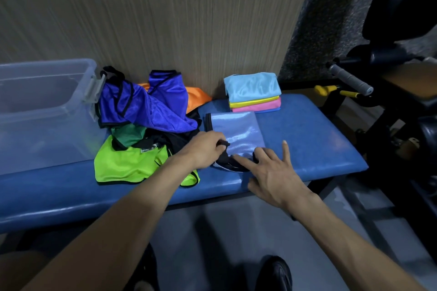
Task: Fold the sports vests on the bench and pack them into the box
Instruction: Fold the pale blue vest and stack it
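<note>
A pale blue vest with black trim [236, 132] lies partly folded on the blue padded bench [307, 139]. My left hand [205, 149] pinches a black strap at the vest's near edge. My right hand [272, 175] presses flat with spread fingers on the vest's near corner. A stack of folded vests [253, 92], light blue on top, then yellow and pink, sits behind it by the wall. A heap of unfolded vests lies to the left: dark blue [146, 106], lime green [127, 163], green, black and orange. The clear plastic box [42, 106] stands at the bench's left end.
A wood-grain wall panel [165, 19] runs behind the bench. Black gym equipment [390, 78] with a grey handle and yellow grips crowds the right side. My dark shoes [274, 274] stand on the grey floor below the bench's front edge.
</note>
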A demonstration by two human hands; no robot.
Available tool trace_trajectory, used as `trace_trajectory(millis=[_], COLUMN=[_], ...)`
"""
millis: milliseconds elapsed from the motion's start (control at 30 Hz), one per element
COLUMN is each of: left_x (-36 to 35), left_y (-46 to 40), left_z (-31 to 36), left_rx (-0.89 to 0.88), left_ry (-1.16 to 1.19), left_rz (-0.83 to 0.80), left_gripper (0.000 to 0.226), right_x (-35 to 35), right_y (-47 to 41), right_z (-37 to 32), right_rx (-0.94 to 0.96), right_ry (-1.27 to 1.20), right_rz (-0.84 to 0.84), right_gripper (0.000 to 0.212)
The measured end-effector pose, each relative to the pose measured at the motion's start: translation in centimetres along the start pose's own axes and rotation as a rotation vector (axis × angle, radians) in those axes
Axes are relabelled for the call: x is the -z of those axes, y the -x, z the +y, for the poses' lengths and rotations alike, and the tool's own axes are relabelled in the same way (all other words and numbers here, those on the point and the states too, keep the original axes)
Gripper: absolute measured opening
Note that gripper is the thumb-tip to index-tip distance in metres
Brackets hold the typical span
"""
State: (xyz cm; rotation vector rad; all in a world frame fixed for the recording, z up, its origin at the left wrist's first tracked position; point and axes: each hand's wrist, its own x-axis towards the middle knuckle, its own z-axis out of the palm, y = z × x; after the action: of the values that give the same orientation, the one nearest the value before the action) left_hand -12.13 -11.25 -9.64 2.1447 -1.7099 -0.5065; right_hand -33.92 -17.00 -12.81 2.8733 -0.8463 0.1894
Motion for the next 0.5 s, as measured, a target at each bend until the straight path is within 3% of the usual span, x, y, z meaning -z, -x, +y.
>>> trace_trajectory(millis=[167, 300, 400, 500], left_x=[-1.9, -2.4, -2.9, -3.0], left_y=[0.0, 1.0, 1.2, 1.5], left_z=[-0.8, -1.3, -2.1, -3.0], left_rx=[0.034, -0.062, -0.129, -0.199], left_ry=[0.019, -0.042, -0.082, -0.055], left_rz=[0.206, 0.453, 0.469, 0.392], left_gripper=[0.037, 0.025, 0.011, 0.030], right_x=[1.4, 0.8, -0.1, -0.9], right_y=[-0.2, -0.2, -0.3, -0.6], right_z=[2.1, 3.8, 4.3, 4.1], right_rx=[-0.049, -0.056, -0.047, -0.074], right_ry=[-0.169, -0.395, -0.518, -0.538], right_rz=[-0.151, -0.070, 0.028, 0.093], right_gripper=[0.084, 0.057, 0.045, 0.040])
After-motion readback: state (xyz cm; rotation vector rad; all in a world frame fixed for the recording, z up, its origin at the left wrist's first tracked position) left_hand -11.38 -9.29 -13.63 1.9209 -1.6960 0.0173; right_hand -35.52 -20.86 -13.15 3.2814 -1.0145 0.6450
